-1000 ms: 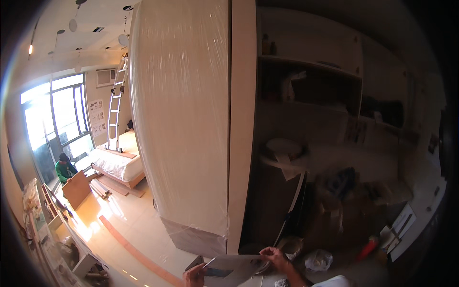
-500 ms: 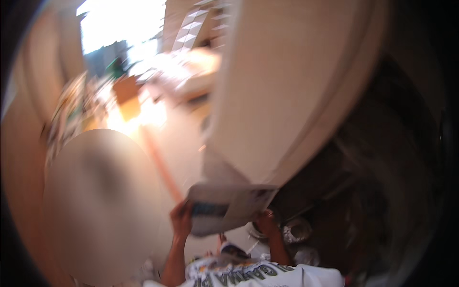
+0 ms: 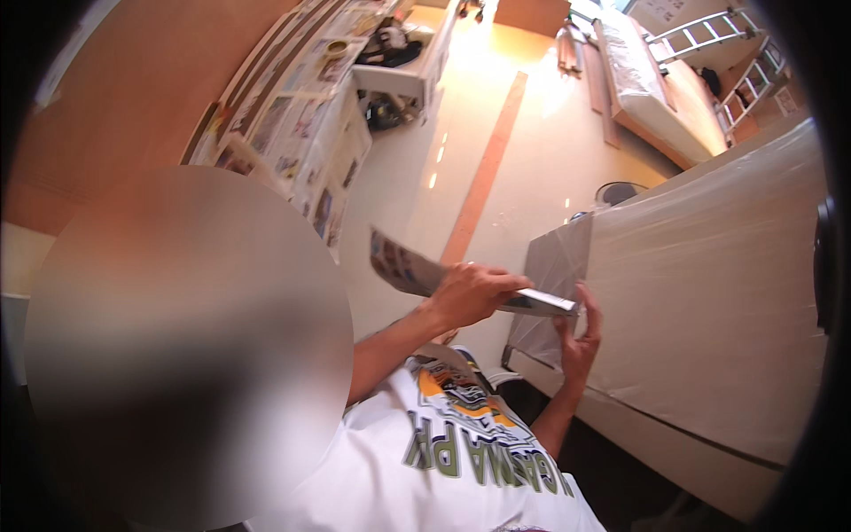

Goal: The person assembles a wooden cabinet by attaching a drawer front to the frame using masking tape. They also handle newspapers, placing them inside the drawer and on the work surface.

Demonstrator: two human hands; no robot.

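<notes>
A folded newspaper (image 3: 403,264) with printed pictures is held in front of my white printed shirt, seen nearly edge-on, its far-left end curving upward. My left hand (image 3: 479,291) lies across the middle of it, fingers closed over the upper edge. At the paper's right end, my right hand (image 3: 581,341) has the edge between its thumb and raised fingers. Just beyond that hand stands a large piece covered in clear plastic wrap (image 3: 691,293), close to my fingertips.
Newspaper sheets (image 3: 292,133) cover a long surface at the left, beside a white open box (image 3: 390,80) with dark items. A reddish-brown strip (image 3: 487,177) runs along the pale floor (image 3: 417,186). Ladders (image 3: 700,40) and a wrapped panel (image 3: 634,66) stand far right. A blurred round patch hides the lower left.
The newspaper has turned from broad face showing to nearly edge-on. My left hand has moved from its left end to its middle. The view has swung round.
</notes>
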